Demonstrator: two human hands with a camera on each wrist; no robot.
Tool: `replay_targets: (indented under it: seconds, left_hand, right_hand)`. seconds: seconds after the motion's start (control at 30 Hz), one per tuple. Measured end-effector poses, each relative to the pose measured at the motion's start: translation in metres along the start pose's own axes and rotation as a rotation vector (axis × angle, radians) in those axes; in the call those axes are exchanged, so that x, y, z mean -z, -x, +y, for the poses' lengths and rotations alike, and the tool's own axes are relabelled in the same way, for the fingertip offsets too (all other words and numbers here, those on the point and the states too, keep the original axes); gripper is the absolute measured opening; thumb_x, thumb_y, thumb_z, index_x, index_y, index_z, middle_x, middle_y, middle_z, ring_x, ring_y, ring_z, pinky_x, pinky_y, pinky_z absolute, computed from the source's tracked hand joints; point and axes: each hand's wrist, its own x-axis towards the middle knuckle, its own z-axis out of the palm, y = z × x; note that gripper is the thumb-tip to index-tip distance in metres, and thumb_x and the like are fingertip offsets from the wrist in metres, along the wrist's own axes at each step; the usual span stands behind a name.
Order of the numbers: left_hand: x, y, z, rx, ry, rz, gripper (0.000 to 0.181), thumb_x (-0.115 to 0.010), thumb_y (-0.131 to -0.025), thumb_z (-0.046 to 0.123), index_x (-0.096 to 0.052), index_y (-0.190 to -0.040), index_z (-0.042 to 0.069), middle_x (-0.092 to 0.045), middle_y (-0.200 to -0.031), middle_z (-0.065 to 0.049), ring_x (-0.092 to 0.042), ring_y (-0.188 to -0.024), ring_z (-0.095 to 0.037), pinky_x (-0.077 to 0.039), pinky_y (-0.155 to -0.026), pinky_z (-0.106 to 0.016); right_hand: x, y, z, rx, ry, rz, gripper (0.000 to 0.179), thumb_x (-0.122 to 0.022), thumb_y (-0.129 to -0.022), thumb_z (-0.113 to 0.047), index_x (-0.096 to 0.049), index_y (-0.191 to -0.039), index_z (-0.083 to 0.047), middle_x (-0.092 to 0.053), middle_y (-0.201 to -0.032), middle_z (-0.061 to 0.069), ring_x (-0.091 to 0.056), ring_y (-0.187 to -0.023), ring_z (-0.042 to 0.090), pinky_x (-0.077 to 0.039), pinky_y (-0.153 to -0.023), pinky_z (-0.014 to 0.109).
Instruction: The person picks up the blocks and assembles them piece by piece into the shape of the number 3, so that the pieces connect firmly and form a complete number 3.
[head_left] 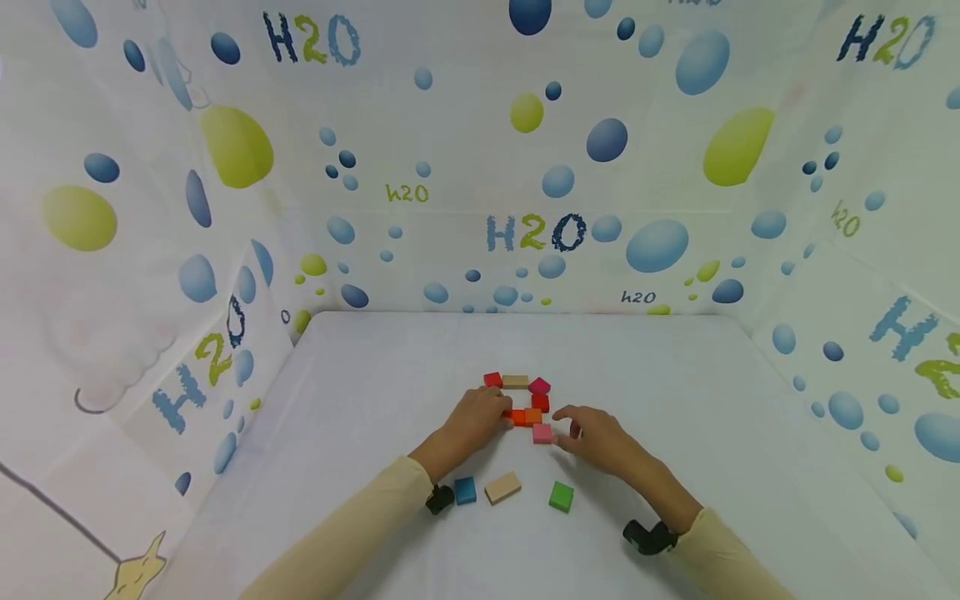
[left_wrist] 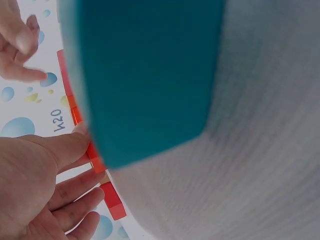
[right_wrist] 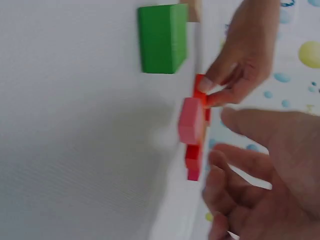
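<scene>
My left hand [head_left: 468, 422] pinches a red-orange block [left_wrist: 97, 162] between thumb and fingers at the left of a short row. Right beside it lie another red-orange block [head_left: 519, 417] and an orange block [head_left: 533, 417]. A pink block [head_left: 542, 433] sits just in front of the orange one. To its right, my right hand [head_left: 600, 439] holds nothing, its thumb and fingers spread apart; a small gap to the pink block shows in the right wrist view. Behind the row are a red block [head_left: 540, 402], a crimson many-sided block [head_left: 539, 386], a wooden block [head_left: 515, 382] and another red block [head_left: 492, 379].
Nearer the person lie a blue block [head_left: 465, 490], a plain wooden block [head_left: 502, 487] and a green block [head_left: 561, 497]. They rest on a white-covered table [head_left: 375, 358]. Patterned sheets [head_left: 450, 125] hang around its back and sides.
</scene>
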Motion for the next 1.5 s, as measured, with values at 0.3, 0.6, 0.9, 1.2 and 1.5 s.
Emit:
replay_targets:
  seconds: [0.3, 0.6, 0.9, 1.2, 1.5]
  left_hand:
    - [-0.001, -0.001, -0.002, 0.0, -0.001, -0.017, 0.024, -0.077, -0.098, 0.028, -0.075, -0.116, 0.012, -0.073, -0.117, -0.008, -0.066, -0.11, -0.024, -0.054, -0.103, -0.041]
    - [-0.002, -0.003, -0.002, 0.02, 0.0, -0.026, 0.025, -0.076, -0.099, 0.029, -0.075, -0.118, 0.012, -0.073, -0.117, -0.008, -0.066, -0.11, -0.024, -0.054, -0.103, -0.041]
    - [0.0, -0.003, -0.001, 0.02, -0.005, -0.018, 0.024, -0.077, -0.098, 0.028, -0.076, -0.117, 0.012, -0.073, -0.117, -0.008, -0.066, -0.109, -0.024, -0.055, -0.103, -0.041]
    - [-0.001, -0.002, 0.0, 0.031, 0.004, -0.032, 0.024, -0.077, -0.098, 0.028, -0.076, -0.116, 0.013, -0.073, -0.116, -0.007, -0.066, -0.107, -0.023, -0.055, -0.102, -0.041]
    - [-0.002, -0.003, -0.001, 0.028, -0.005, -0.035, 0.025, -0.078, -0.098, 0.029, -0.075, -0.117, 0.013, -0.073, -0.117, -0.008, -0.067, -0.109, -0.023, -0.055, -0.102, -0.041]
  right_hand:
    - [0.001, 0.033, 0.001, 0.018, 0.104, -0.157, 0.035, -0.088, -0.085, -0.039, -0.073, -0.113, -0.023, -0.057, -0.081, -0.006, -0.053, -0.08, 0.015, -0.038, -0.076, 0.041]
    - [-0.001, 0.053, -0.013, -0.018, 0.129, -0.167, 0.029, -0.089, -0.083, -0.029, -0.07, -0.103, -0.022, -0.056, -0.078, -0.005, -0.052, -0.079, 0.015, -0.039, -0.077, 0.043]
    - [-0.009, 0.049, -0.007, 0.014, 0.119, -0.095, 0.027, -0.088, -0.085, -0.028, -0.07, -0.103, -0.019, -0.054, -0.075, -0.006, -0.051, -0.075, 0.014, -0.036, -0.074, 0.041]
    - [-0.017, 0.035, -0.005, 0.015, 0.122, -0.009, 0.026, -0.087, -0.087, -0.028, -0.073, -0.107, -0.019, -0.053, -0.072, -0.006, -0.049, -0.071, 0.013, -0.035, -0.072, 0.038]
    - [-0.023, 0.024, -0.007, -0.011, 0.15, 0.03, 0.028, -0.086, -0.089, -0.032, -0.073, -0.11, -0.019, -0.058, -0.074, -0.009, -0.052, -0.074, 0.013, -0.039, -0.075, 0.039]
